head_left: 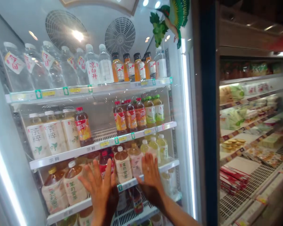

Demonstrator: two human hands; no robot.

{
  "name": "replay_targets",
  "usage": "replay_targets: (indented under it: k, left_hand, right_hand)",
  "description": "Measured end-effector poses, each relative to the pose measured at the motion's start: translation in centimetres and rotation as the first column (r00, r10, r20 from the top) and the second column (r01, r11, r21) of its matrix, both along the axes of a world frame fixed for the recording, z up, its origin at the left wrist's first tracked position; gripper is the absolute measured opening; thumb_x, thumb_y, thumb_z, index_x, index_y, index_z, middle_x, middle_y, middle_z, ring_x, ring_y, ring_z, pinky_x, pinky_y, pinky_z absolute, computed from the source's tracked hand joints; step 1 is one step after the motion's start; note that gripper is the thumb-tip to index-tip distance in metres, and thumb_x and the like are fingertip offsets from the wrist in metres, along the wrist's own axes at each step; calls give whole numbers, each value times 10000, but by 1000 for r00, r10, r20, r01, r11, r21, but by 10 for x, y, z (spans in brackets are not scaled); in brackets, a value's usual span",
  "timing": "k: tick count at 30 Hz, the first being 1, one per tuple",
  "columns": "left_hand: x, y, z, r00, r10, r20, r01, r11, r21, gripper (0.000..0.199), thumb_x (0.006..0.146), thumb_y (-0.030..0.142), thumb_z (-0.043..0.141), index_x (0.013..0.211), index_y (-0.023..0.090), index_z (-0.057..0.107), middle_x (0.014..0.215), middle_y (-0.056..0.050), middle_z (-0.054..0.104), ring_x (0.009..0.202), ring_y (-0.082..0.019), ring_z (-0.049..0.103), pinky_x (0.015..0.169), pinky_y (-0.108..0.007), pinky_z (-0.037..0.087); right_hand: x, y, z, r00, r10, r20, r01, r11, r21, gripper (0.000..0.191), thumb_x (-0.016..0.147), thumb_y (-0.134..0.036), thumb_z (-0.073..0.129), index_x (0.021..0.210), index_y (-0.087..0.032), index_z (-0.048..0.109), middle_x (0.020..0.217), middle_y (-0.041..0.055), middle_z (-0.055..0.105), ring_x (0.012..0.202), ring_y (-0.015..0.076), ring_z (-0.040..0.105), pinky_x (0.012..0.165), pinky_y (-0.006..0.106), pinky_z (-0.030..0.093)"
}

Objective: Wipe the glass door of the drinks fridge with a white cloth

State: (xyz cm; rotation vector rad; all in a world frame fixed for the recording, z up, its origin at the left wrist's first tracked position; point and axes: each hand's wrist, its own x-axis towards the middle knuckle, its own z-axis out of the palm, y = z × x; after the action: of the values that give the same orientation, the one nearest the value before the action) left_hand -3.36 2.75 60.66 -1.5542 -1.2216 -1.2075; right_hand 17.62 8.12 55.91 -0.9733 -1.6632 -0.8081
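My left hand (pixel 100 191) and my right hand (pixel 151 179) are spread flat, apparently against the glass door (pixel 14 150) of a drinks cooler. Neither hand holds anything. Just behind my left hand stand a dark bottle with a red cap (pixel 106 163) and a brown bottle of jasmine tea (pixel 122 164). My right hand is nearest to pale bottles with yellow caps (pixel 155 147) and a white shelf edge (pixel 126 185). My hands hide part of the lowest rows.
The cooler's shelves hold several rows of bottled water, juice and tea. A dark blue door frame (pixel 208 125) stands to the right. Beyond it, an open refrigerated case (pixel 250 163) holds packaged foods. A decorative green bird (pixel 173 18) hangs above the door.
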Motion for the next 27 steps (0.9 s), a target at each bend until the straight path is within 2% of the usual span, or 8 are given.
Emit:
replay_targets:
  k: [3, 8, 10, 13, 15, 20, 25, 27]
  left_hand:
    - [34, 9, -5, 1000, -11, -4, 11, 1000, 2, 855, 922, 154, 590, 1600, 419, 140, 1729, -42, -12, 1589, -368, -45, 1212, -762, 3]
    - [99, 25, -8, 998, -38, 40, 38, 999, 19, 826, 937, 167, 576, 1591, 441, 152, 1730, -15, -14, 1590, -353, -57, 1215, -760, -17]
    - [125, 31, -11, 997, -42, 71, 42, 999, 6, 826, 940, 158, 568, 1590, 442, 146, 1730, -14, -18, 1593, -347, -52, 1218, -757, -9]
    - [151, 38, -15, 998, -32, 58, 33, 999, -4, 826, 941, 152, 564, 1596, 425, 142, 1729, -21, -16, 1596, -331, -51, 1232, -735, -2]
    - [159, 41, -14, 998, -27, 56, 26, 1000, 7, 816, 942, 157, 562, 1594, 425, 151, 1729, -17, -3, 1596, -329, -42, 1237, -724, 4]
    - [165, 42, -9, 992, -53, 113, 52, 999, 12, 767, 945, 185, 559, 1579, 430, 203, 1730, 4, 17, 1592, -347, -29, 1234, -723, -20]
    - [153, 34, -10, 992, -18, 124, 18, 1000, -3, 748, 951, 190, 548, 1573, 436, 214, 1730, 14, 7, 1594, -338, -36, 1232, -721, -31]
    - [141, 30, -8, 993, 6, 115, -6, 1000, -2, 749, 953, 191, 548, 1576, 432, 208, 1731, 11, 2, 1593, -338, -43, 1230, -720, -42]
  right_hand:
    - [36, 7, -12, 995, -4, 100, 3, 1000, 15, 798, 1024, -402, 431, 1639, -79, 39, 1717, 153, 17, 1596, 325, 35, 1263, 624, 212]
    - [122, 37, 50, 964, -109, -244, 101, 994, -47, 782, 1062, -369, 354, 1625, -125, -130, 1716, 168, -60, 1590, 340, -30, 1242, 688, 157]
    - [134, 38, 44, 974, -84, -210, 77, 996, -42, 789, 1060, -393, 354, 1627, -125, -125, 1718, 165, -67, 1590, 350, -22, 1241, 687, 164]
    - [136, 32, 11, 998, -12, -58, 10, 1000, -29, 826, 1037, -463, 401, 1638, -79, -14, 1719, 186, -10, 1588, 373, 49, 1243, 647, 237]
    - [141, 33, 11, 1000, 15, -10, -15, 1000, -15, 837, 1029, -476, 416, 1639, -74, 10, 1719, 184, 7, 1588, 372, 63, 1243, 637, 250]
    - [158, 46, 74, 982, 8, -190, -11, 1000, -15, 812, 1054, -442, 345, 1625, -123, -137, 1717, 153, -94, 1586, 356, -59, 1245, 697, 133]
    - [125, 36, 14, 990, 40, -133, -43, 999, -19, 831, 1030, -472, 386, 1639, -75, -15, 1716, 196, -9, 1584, 396, 29, 1225, 704, 225]
    - [110, 32, 4, 994, 50, -100, -50, 999, 2, 847, 1021, -492, 404, 1639, -67, 11, 1715, 199, 7, 1582, 406, 50, 1218, 711, 240]
